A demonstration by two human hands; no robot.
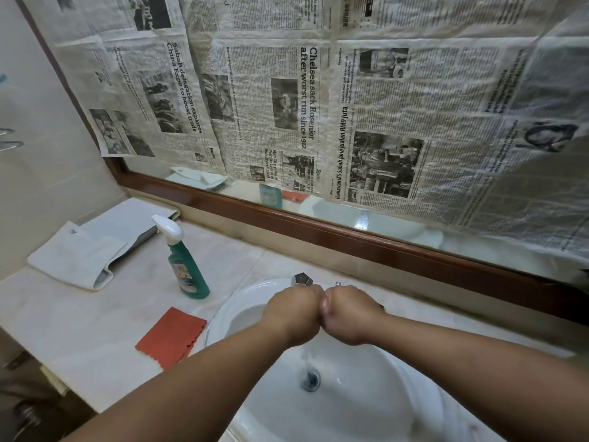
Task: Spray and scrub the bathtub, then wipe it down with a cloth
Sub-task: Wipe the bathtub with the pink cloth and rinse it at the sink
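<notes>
Presses left hand (291, 309) to right hand (349, 314) over sink (251, 288) (fingers tucked under, grip impossible to tell); upright spray bottle (186, 266) centre-left, nearer left hand.

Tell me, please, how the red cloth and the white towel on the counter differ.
The red cloth is thin and lies flat; the white towel is thicker, larger and folded in layers. The red cloth lies close beside the basin, while the white towel lies farther left, beyond the spray bottle. Both rest on the counter, untouched by the left hand or right hand.
</notes>
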